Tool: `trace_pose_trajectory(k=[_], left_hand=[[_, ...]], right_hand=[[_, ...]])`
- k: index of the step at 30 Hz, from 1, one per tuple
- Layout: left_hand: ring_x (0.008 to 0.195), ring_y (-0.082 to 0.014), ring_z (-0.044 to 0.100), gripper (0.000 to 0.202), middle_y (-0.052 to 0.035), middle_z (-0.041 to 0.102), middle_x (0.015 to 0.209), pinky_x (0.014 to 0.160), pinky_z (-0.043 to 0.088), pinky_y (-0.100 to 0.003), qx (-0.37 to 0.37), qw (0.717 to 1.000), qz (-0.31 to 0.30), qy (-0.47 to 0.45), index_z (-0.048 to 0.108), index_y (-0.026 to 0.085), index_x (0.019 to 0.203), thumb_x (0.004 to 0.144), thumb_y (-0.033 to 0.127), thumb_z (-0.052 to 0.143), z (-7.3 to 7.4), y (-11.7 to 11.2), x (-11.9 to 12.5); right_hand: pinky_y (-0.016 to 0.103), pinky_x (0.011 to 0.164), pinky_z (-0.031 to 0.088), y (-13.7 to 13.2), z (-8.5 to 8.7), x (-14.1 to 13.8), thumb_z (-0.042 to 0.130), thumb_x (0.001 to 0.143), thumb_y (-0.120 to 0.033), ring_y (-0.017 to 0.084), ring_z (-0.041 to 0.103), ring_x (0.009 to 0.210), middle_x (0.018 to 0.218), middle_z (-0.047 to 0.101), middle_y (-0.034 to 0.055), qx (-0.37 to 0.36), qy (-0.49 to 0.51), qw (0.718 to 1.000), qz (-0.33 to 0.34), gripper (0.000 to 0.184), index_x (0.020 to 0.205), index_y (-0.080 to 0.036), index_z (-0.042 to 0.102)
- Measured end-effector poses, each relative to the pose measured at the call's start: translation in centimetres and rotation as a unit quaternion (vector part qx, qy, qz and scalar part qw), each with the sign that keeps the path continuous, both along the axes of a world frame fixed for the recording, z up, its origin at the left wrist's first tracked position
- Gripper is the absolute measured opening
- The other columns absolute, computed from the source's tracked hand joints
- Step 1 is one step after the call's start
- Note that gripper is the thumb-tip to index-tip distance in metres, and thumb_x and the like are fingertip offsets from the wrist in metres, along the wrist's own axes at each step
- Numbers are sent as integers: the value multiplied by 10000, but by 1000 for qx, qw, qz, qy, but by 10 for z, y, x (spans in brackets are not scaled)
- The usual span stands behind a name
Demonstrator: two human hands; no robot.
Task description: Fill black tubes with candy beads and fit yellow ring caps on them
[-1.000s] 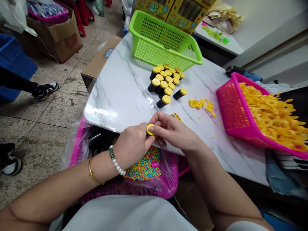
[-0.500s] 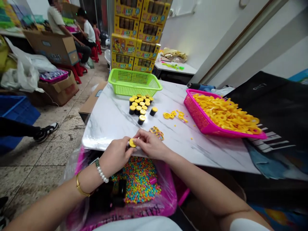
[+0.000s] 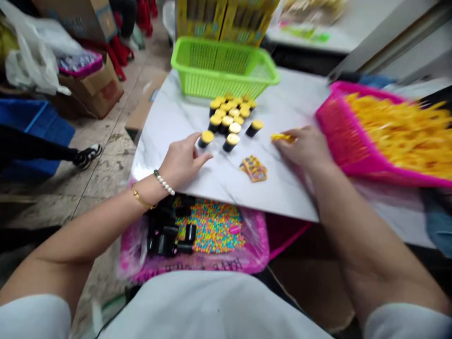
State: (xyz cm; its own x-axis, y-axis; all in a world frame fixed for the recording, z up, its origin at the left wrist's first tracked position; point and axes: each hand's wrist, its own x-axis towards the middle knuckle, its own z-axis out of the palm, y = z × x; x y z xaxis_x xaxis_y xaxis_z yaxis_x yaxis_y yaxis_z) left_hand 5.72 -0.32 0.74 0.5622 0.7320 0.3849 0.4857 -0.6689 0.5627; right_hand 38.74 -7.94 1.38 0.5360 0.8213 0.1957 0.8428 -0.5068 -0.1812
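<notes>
My left hand (image 3: 181,160) is at the left of the table, thumb and forefinger apart, beside a small black tub with a yellow lid (image 3: 206,137) that stands upright. Just beyond it, several more yellow-lidded black tubs (image 3: 227,123) stand in a cluster. My right hand (image 3: 309,146), slightly blurred, has its fingertips closed on yellow plastic ring pieces (image 3: 282,137) at the table top; the hand hides part of them. Between my hands lies a small stack of printed yellow stickers or cards (image 3: 254,168).
A green basket (image 3: 226,84) stands behind the tubs. At right, a pink basket (image 3: 342,127) is heaped with yellow plastic pieces (image 3: 406,136). Below the table edge, a pink tray (image 3: 261,245) holds colourful beads (image 3: 215,230) and black tubs (image 3: 165,242). Someone's shoe (image 3: 87,156) is at left.
My hands have parted. The left has set the yellow-lidded tub on the table and loosened; the right has gone rightward to the yellow pieces. The view has tilted down.
</notes>
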Motion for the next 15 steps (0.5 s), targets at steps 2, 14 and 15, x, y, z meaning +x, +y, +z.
trace_pose_trajectory(k=[2,14,15], left_hand=[[639,-132,632,276,2,682,704,678,491,-259,3,999,-39,-10,671,137,1095,887,319,679,-3,-36,-25],[799,-310,718,319,-156,724,833,711,578,-408,-122,898,-127,404,687,112,881,885,431,663,-31,-129,-52],[810,-316,717,275,-166,726,838,723,577,-413,-114,896,-136,407,688,106,869,880,381,670,-32,-128,-48]], right_hand=[[432,906,460,-5,-5,1,663,882,-402,309,590,1040,1096,657,176,-12,-6,1000,2,367,1139,-148,727],[324,687,414,-4,-12,4,602,865,-305,242,609,803,953,707,143,59,-78,993,65,248,965,-147,766],[319,673,408,-5,-11,4,609,857,-303,235,604,786,949,708,137,83,-81,991,71,228,937,-159,766]])
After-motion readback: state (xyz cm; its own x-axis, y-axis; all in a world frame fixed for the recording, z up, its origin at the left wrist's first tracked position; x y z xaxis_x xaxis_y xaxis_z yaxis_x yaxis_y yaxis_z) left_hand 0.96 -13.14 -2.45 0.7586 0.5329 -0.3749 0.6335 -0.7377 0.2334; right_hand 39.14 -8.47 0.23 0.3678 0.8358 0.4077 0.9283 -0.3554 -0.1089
